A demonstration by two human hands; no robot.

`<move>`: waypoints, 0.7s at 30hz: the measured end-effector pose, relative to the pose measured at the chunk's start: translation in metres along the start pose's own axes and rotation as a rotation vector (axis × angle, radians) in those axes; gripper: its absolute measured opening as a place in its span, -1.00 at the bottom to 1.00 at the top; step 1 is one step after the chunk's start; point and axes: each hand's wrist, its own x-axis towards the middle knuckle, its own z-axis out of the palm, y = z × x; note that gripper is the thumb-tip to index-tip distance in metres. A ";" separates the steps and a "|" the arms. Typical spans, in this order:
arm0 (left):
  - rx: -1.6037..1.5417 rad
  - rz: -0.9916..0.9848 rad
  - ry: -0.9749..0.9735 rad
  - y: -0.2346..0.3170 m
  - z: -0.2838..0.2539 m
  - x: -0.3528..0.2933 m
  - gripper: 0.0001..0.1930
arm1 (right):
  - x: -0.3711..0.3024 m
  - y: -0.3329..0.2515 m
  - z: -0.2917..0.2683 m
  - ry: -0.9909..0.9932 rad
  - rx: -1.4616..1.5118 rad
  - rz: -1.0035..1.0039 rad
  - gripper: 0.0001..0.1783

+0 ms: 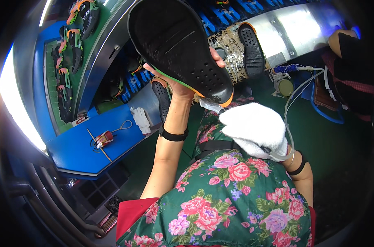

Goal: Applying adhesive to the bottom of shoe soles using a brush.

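Note:
My bare left hand (176,86) grips a large black shoe sole (174,37) with orange and green edging. Its smooth side faces me, with a cluster of small holes towards the narrower end. My right hand (257,129) wears a white knit glove and is closed just below that end. A shiny grey piece (211,106) sticks out between the glove and the sole's tip; I cannot make out what it belongs to. A thin clear hose (292,99) runs down to the gloved hand. Another sole (253,49) lies on a tape-wrapped support (228,43) beyond, and one more sole (161,96) is behind my left wrist.
A blue table (80,144) at left carries a red object with a wire loop (106,139) and a white glove (141,120). Shoe parts (74,45) line a green belt. A metal conveyor edge (294,31) spans the far right. A person's arm (343,41) is at far right.

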 end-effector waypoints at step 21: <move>-0.086 0.105 -0.020 -0.017 -0.004 0.011 0.46 | 0.001 0.004 -0.011 0.192 0.061 0.233 -0.78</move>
